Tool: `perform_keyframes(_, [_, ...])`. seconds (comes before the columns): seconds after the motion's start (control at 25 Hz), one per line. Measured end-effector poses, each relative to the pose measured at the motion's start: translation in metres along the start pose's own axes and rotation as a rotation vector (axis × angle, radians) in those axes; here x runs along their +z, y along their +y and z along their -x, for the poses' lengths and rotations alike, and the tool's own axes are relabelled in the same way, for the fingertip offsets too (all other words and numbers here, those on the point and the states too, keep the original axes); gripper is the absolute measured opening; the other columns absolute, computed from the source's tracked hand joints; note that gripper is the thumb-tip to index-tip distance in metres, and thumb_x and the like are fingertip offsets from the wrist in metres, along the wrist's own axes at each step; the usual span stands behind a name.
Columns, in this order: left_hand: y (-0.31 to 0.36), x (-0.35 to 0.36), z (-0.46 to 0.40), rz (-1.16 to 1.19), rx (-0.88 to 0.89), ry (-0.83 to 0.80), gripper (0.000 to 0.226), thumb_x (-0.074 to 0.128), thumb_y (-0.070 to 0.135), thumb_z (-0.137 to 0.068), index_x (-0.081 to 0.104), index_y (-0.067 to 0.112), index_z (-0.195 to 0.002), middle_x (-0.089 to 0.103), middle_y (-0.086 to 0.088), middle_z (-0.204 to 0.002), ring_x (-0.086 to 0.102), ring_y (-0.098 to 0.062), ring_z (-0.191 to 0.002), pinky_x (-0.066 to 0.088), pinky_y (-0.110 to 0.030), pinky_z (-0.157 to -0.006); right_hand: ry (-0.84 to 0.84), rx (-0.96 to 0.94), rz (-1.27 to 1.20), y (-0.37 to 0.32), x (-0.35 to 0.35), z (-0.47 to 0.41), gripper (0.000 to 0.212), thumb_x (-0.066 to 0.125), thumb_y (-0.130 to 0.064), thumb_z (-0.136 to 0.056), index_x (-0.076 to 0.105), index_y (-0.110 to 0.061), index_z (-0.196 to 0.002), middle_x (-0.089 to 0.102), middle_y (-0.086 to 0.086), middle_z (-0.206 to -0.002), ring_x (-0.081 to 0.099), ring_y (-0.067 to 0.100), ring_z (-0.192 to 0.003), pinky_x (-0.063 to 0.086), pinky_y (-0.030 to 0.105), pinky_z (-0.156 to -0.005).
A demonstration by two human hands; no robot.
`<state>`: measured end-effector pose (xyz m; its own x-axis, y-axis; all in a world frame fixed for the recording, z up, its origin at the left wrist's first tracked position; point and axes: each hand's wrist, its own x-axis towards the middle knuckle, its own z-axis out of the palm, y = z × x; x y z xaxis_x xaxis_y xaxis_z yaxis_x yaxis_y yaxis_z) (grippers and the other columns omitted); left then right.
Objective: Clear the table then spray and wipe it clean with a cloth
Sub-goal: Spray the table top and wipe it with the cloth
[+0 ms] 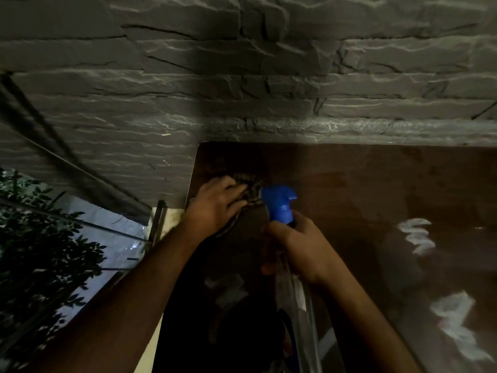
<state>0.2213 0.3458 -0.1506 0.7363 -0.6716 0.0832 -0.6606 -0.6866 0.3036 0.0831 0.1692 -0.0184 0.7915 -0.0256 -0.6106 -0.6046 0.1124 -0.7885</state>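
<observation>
a plant [40, 254] sits at the left. the left hand [215, 205] presses a cloth [248, 185] flat on the table's [376, 189] far left corner. the right hand [298, 246] grips a spray bottle [281, 204] just beside it.

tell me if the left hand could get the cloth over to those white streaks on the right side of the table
Probably yes. The left hand presses the cloth at the table's far left corner, and the tabletop up to the white streaks looks bare. The right hand, gripping the spray bottle, sits partly between.
</observation>
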Motion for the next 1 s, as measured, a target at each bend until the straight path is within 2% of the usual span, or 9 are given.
perform_keyframes(0.08, [-0.029,-0.013,-0.003,0.03,-0.253,0.149,0.045,0.049,0.041,-0.092,0.064,0.008,-0.119,0.061,-0.016,-0.107,0.059,-0.033,-0.095,0.046,-0.039,-0.085,-0.008,0.014,0.0,0.003,-0.002,0.006,0.02,0.061,-0.016,-0.089,0.058,-0.013,-0.108,0.064,0.012,-0.082,0.064,0.026,-0.072,0.061,0.047,-0.071])
perform_keyframes(0.16, [-0.033,-0.018,-0.017,0.032,-0.513,0.117,0.04,0.053,0.035,-0.094,0.061,0.009,-0.124,0.058,-0.017,-0.117,0.056,-0.034,-0.105,0.043,-0.038,-0.091,0.015,0.015,0.019,0.007,-0.002,0.008,0.021,0.063,-0.017,-0.088,0.059,-0.014,-0.108,0.066,0.013,-0.084,0.066,0.027,-0.074,0.062,0.052,-0.073])
perform_keyframes(0.28, [0.009,-0.005,-0.005,-0.003,-0.175,-0.066,0.046,0.046,0.043,-0.094,0.057,0.015,-0.129,0.054,-0.01,-0.12,0.052,-0.028,-0.107,0.042,-0.042,-0.093,0.036,0.015,0.045,0.008,0.003,0.012,0.019,0.064,-0.019,-0.087,0.061,-0.015,-0.105,0.068,0.013,-0.085,0.069,0.031,-0.075,0.059,0.06,-0.073])
perform_keyframes(0.36, [0.001,-0.007,0.013,0.027,-0.043,-0.061,0.048,0.045,0.045,-0.092,0.06,0.014,-0.126,0.057,-0.01,-0.114,0.055,-0.029,-0.101,0.045,-0.042,-0.088,0.022,0.016,0.078,0.009,0.004,0.017,0.02,0.064,-0.021,-0.088,0.06,-0.014,-0.106,0.069,0.014,-0.086,0.071,0.036,-0.076,0.059,0.06,-0.073])
perform_keyframes(0.48, [-0.025,-0.021,0.009,0.069,-0.489,0.105,0.04,0.056,0.033,-0.093,0.061,0.008,-0.125,0.058,-0.018,-0.118,0.055,-0.035,-0.107,0.042,-0.039,-0.093,0.0,0.036,0.129,0.015,0.004,0.028,0.021,0.063,-0.02,-0.088,0.058,-0.013,-0.107,0.069,0.013,-0.08,0.07,0.032,-0.07,0.062,0.054,-0.072])
perform_keyframes(0.52, [-0.02,-0.021,0.006,0.051,-0.511,0.093,0.039,0.057,0.032,-0.093,0.06,0.008,-0.125,0.057,-0.018,-0.119,0.055,-0.035,-0.108,0.042,-0.039,-0.094,-0.007,0.05,0.141,0.019,0.006,0.032,0.022,0.064,-0.019,-0.088,0.058,-0.012,-0.107,0.068,0.012,-0.079,0.069,0.03,-0.069,0.062,0.053,-0.071])
perform_keyframes(0.68, [0.005,-0.015,0.032,0.051,-0.065,-0.083,0.041,0.056,0.035,-0.093,0.059,0.012,-0.127,0.055,-0.012,-0.117,0.054,-0.029,-0.104,0.045,-0.042,-0.092,-0.032,0.079,0.145,0.03,0.014,0.052,0.019,0.064,-0.015,-0.086,0.06,-0.006,-0.102,0.064,0.012,-0.073,0.063,0.028,-0.064,0.062,0.053,-0.068])
perform_keyframes(0.84, [-0.027,-0.021,0.029,0.089,-0.396,0.104,0.038,0.058,0.03,-0.093,0.06,0.011,-0.126,0.057,-0.017,-0.118,0.055,-0.034,-0.106,0.042,-0.036,-0.093,-0.101,0.121,0.263,0.044,0.028,0.069,0.025,0.066,-0.026,-0.081,0.059,-0.007,-0.096,0.066,0.007,-0.059,0.066,0.028,-0.056,0.059,0.053,-0.07])
perform_keyframes(1.0, [0.007,-0.016,0.033,0.103,-0.331,0.036,0.042,0.057,0.032,-0.094,0.058,0.011,-0.13,0.053,-0.014,-0.123,0.051,-0.032,-0.109,0.04,-0.038,-0.095,-0.032,0.104,0.287,0.049,0.035,0.07,0.035,0.064,-0.033,-0.067,0.059,-0.011,-0.094,0.067,0.007,-0.059,0.067,0.03,-0.053,0.058,0.058,-0.067])
